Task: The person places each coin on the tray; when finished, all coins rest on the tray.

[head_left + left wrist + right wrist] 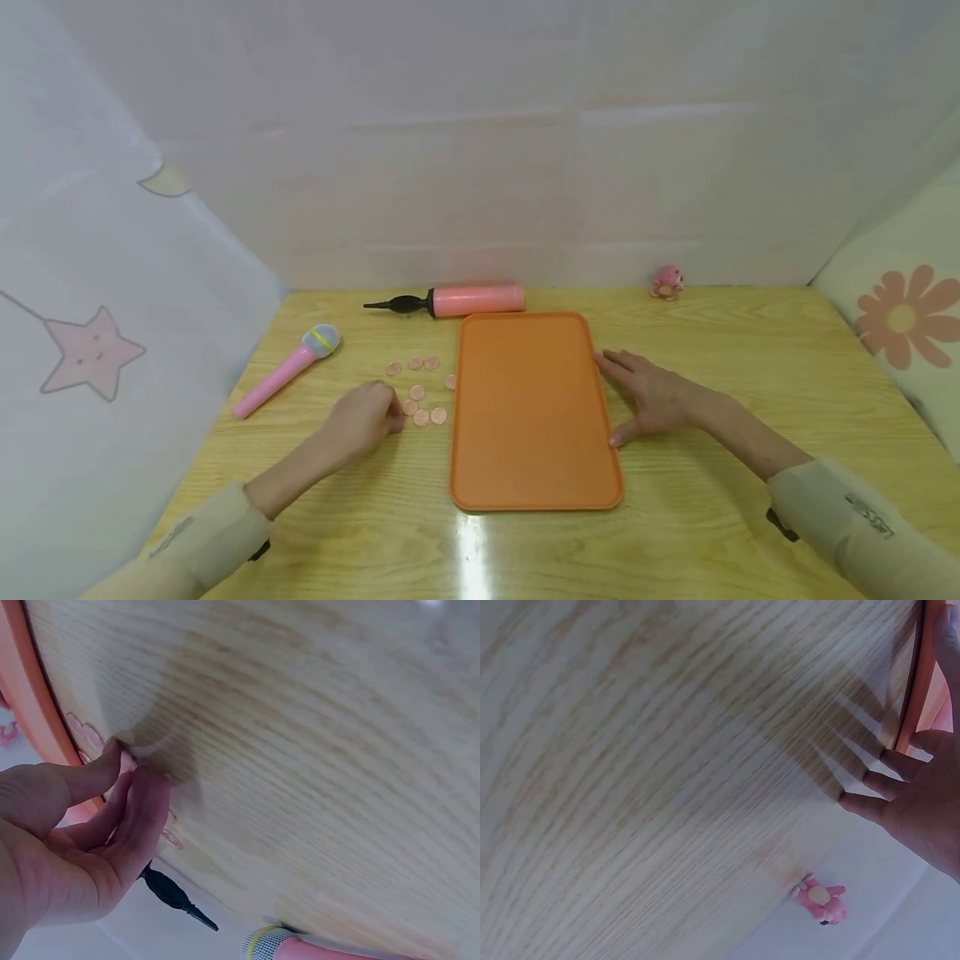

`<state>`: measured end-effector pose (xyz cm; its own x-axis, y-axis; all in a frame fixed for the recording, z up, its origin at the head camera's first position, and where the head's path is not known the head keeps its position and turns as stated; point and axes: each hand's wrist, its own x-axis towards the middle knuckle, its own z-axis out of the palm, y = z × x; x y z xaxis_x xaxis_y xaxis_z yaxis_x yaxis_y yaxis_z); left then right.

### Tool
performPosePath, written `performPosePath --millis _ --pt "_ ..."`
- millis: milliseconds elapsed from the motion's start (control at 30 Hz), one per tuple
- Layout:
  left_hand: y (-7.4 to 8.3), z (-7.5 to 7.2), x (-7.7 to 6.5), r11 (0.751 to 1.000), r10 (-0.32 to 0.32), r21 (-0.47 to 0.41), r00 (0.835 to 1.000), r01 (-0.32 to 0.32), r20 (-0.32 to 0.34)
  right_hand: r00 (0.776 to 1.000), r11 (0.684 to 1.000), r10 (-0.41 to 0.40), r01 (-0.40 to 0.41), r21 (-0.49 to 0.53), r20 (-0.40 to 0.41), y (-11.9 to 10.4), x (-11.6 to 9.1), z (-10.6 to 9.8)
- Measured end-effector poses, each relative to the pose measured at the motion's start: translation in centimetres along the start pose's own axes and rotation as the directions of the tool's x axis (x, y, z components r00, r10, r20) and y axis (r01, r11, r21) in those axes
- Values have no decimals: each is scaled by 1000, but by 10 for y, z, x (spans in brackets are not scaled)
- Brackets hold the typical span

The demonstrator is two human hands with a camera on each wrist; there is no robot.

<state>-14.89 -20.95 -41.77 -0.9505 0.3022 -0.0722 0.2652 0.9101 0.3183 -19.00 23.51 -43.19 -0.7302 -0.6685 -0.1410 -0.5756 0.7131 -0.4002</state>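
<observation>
Several copper-coloured coins (422, 417) lie on the table left of an orange tray (536, 417). My left hand (366, 417) is at the left side of these coins. In the left wrist view, the left hand (97, 825) brings thumb and fingertips together close to the tabletop. A small pinkish edge, apparently a coin (129, 760), shows between them; the fingers mostly hide it. My right hand (660, 396) rests at the tray's right edge, thumb and fingers spread and touching the rim. The right wrist view shows the right hand (922, 787) with extended fingers beside the tray rim (922, 675).
A pink toy microphone (288, 371) lies at the table's left. Behind the tray is a pink hand pump (478, 301) with a black nozzle. A small pink bear figure (667, 283) stands at the back right, near the hanging cloth (480, 183).
</observation>
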Motion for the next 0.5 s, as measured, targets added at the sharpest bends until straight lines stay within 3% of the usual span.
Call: performPosePath --millis 233,300,400,500 --pt "-7 -7 5 1000 25 -14 995 -24 96 1000 1000 -7 7 -14 4 -2 2 0" --pt "-11 -10 12 999 42 -31 995 -39 93 1000 1000 -3 3 -18 9 -2 2 0" --pt "-8 -18 31 996 46 -80 994 -38 96 1000 1000 7 -6 -20 17 -2 1 -1" --pt "7 -30 62 982 46 -184 996 -32 73 1000 1000 3 -2 -13 19 -1 1 -2"
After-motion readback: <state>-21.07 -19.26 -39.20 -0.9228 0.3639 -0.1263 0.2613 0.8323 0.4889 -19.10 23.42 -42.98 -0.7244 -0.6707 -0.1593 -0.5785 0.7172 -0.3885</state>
